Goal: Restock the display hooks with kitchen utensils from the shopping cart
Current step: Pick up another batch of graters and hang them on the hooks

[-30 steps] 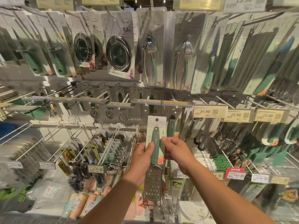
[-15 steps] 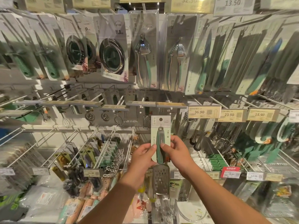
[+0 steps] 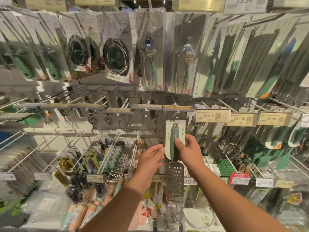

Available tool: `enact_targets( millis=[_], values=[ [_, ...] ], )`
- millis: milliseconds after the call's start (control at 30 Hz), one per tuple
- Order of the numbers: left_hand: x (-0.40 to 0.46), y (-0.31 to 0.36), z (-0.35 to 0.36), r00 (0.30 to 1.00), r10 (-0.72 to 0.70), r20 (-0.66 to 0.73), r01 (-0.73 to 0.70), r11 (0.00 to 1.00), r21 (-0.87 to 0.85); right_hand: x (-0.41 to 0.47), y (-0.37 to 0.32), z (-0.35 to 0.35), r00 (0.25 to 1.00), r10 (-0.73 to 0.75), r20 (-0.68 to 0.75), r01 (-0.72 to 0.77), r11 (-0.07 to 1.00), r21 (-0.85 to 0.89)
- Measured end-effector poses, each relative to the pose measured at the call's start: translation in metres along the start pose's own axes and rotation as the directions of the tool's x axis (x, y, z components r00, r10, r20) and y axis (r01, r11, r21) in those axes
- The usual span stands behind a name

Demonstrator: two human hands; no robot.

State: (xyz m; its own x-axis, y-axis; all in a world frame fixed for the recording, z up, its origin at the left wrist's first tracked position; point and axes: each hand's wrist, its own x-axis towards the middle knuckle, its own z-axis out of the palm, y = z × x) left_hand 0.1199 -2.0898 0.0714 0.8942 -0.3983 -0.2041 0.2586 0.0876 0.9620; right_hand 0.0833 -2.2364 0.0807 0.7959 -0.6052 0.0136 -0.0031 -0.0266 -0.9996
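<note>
A flat metal grater (image 3: 175, 180) with a green handle on a white backing card hangs upright in front of the display hooks (image 3: 168, 108). My right hand (image 3: 187, 150) pinches the card and handle, thumb on the front. My left hand (image 3: 151, 158) touches the card's left edge with thumb and fingertips. The card's top sits just under a price rail, in line with a hook. Another small grater (image 3: 152, 125) hangs on a hook to the left, further back. The shopping cart is out of view.
Packaged peelers, sink strainers and shears (image 3: 148, 52) hang on the upper row. Price tags (image 3: 212, 116) line the middle rail at the right. Long bare wire hooks (image 3: 50, 148) stick out at lower left. Spatulas and packed utensils fill the lower shelves.
The grater has moved up and to the right, toward the hook under the rail. My left hand has slid from gripping the handle to touching the card's left edge.
</note>
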Motion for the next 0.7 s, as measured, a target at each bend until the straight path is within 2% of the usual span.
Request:
enact_targets(
  millis=[300,433,567,700],
  values=[
    [0.002,0.003,-0.005,0.999,-0.028,-0.016,0.029,0.999,0.040,0.050,-0.006,0.026,0.988,0.148,-0.043,-0.152,0.983,-0.104],
    [0.004,0.008,-0.010,0.999,-0.029,-0.021,0.030,0.999,0.040,0.075,-0.008,0.036,0.963,0.246,-0.105,-0.259,0.957,-0.129],
    [0.006,0.008,-0.024,0.999,-0.026,-0.022,0.027,0.998,0.064,0.085,0.008,0.030,0.944,0.276,-0.183,-0.306,0.937,-0.167],
    [0.013,0.003,-0.033,0.999,-0.046,-0.019,0.048,0.994,0.096,0.075,0.027,0.014,0.934,0.324,-0.152,-0.353,0.905,-0.236]
  ],
)
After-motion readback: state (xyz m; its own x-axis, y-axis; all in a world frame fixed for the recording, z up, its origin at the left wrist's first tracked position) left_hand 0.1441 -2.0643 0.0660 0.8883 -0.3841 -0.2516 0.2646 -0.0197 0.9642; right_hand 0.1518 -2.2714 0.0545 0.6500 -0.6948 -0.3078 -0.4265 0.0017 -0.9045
